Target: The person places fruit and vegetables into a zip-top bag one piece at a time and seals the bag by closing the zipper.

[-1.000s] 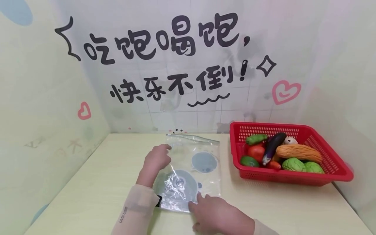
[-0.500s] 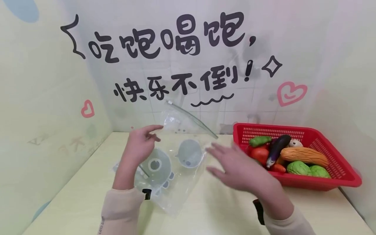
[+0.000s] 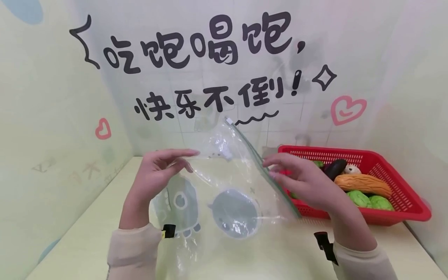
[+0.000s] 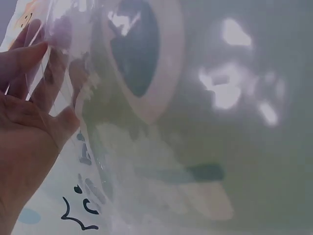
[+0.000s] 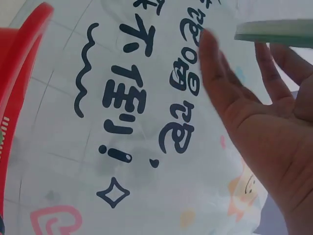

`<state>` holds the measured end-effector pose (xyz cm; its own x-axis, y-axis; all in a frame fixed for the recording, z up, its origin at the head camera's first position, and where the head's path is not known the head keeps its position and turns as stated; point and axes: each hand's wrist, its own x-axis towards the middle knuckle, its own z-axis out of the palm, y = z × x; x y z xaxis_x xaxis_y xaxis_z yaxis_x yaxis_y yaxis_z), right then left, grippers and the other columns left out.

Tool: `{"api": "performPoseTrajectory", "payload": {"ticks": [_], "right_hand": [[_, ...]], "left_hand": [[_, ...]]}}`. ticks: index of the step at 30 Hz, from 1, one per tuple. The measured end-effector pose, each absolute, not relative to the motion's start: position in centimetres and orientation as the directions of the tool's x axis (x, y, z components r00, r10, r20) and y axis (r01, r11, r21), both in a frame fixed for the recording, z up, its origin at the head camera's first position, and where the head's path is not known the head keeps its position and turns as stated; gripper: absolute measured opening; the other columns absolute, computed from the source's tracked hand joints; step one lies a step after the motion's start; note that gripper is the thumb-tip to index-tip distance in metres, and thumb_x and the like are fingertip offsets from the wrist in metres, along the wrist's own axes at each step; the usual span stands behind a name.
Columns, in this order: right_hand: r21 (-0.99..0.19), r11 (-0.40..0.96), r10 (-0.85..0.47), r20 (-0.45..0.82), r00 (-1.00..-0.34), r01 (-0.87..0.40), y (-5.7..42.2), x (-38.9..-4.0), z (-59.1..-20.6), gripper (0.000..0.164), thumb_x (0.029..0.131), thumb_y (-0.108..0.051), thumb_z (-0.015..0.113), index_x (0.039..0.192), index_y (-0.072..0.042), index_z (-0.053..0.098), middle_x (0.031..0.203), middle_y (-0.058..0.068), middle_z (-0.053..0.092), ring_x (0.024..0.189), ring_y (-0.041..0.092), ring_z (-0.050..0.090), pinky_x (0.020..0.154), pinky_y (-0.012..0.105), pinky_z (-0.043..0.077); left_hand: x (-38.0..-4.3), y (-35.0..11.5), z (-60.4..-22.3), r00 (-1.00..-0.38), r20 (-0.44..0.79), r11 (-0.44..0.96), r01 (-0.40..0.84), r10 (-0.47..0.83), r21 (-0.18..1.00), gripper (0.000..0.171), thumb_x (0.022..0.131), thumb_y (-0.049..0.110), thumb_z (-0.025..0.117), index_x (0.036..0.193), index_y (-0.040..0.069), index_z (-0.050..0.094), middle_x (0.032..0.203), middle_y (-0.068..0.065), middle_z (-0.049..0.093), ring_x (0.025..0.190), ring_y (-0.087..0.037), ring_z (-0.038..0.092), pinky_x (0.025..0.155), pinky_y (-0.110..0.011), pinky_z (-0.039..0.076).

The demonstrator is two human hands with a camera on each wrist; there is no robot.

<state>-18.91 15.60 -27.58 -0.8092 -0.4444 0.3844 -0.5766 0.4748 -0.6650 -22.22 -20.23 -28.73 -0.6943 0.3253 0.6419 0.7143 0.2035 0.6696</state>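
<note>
loosely parted left fingers [image 3: 175, 153] and right fingers [image 3: 284, 160], clear zip bag [image 3: 236, 212] between, grip unclear, wall [image 3: 217, 80] reading 吃饱喝饱,快乐不倒!

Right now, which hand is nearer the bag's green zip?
Your right hand, the one nearer the red basket: its fingertips are at the zip. Your left hand is on the opposite side of the bag.

On the far wall [image 3: 210, 76] we read black Chinese characters: 吃饱喝饱, [image 3: 224, 41] above, 快乐不倒! [image 3: 218, 97] below. Signs there: wavy underline [image 3: 258, 118], four-pointed star [image 3: 324, 79], pink heart [image 3: 348, 111] at right. We note a smaller heart [image 3: 103, 129] on the left wall [image 3: 59, 128].
</note>
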Motion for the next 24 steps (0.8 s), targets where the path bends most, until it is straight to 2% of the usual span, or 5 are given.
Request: {"api": "performPoseTrajectory", "payload": {"ticks": [5,10,15,18,24], "right_hand": [[-0.813,0.326,-0.498,0.286,-0.819,-0.482,14.8,-18.1,-27.6,0.032,0.088,-0.020,0.071,0.119,-0.015,0.065,0.109,0.005,0.066,0.084,0.015,0.068,0.069,0.034,0.059],[-0.853,0.295,-0.448,0.274,-0.851,-0.430,13.5,-18.0,-28.0,0.032,0.088,-0.017,0.071,0.119,-0.015,0.064,0.109,0.010,0.062,0.070,0.020,0.068,0.059,0.037,0.060],[-0.794,0.390,-0.439,0.286,-0.852,-0.467,12.6,-18.1,-28.5,0.032,0.089,-0.009,0.068,0.119,-0.017,0.064,0.104,0.007,0.066,0.061,0.014,0.067,0.054,0.032,0.059],[-0.746,0.460,-0.416,0.298,-0.859,-0.482,12.5,-18.0,-28.5,0.029,0.086,-0.006,0.068,0.112,-0.018,0.069,0.100,0.003,0.068,0.059,0.010,0.066,0.055,0.029,0.058],[-0.741,0.552,-0.349,0.212,-0.913,-0.383,13.5,-18.0,-28.0,0.029,0.086,-0.006,0.067,0.112,-0.019,0.068,0.080,0.005,0.067,0.047,0.016,0.059,0.047,0.029,0.054]], "left_hand": [[-23.1,-18.6,-29.5,-0.688,0.620,0.317,0.725,0.377,0.611,0.033,0.088,-0.004,0.065,0.116,0.013,0.070,0.107,-0.003,0.071,0.097,-0.017,0.065,0.088,-0.028,0.053],[-22.5,-14.5,-29.6,-0.597,0.667,0.550,0.771,0.446,0.323,0.044,0.088,0.007,0.067,0.130,0.017,0.060,0.132,-0.004,0.056,0.123,-0.020,0.048,0.103,-0.041,0.042],[-20.0,-9.9,-29.1,-0.415,0.662,0.469,0.877,0.625,0.107,0.053,0.090,0.025,0.068,0.141,0.026,0.050,0.113,-0.001,0.053,0.096,-0.011,0.050,0.082,-0.024,0.049],[-19.2,-8.7,-28.9,-0.316,0.682,0.419,0.908,0.660,0.016,0.042,0.089,0.024,0.071,0.130,0.024,0.062,0.098,0.002,0.052,0.081,-0.008,0.046,0.069,-0.021,0.044],[-19.5,-10.1,-28.6,-0.330,0.682,0.439,0.898,0.653,0.014,0.007,0.088,0.018,0.071,0.094,0.015,0.070,0.098,0.002,0.057,0.084,-0.009,0.052,0.081,-0.024,0.050]]}}
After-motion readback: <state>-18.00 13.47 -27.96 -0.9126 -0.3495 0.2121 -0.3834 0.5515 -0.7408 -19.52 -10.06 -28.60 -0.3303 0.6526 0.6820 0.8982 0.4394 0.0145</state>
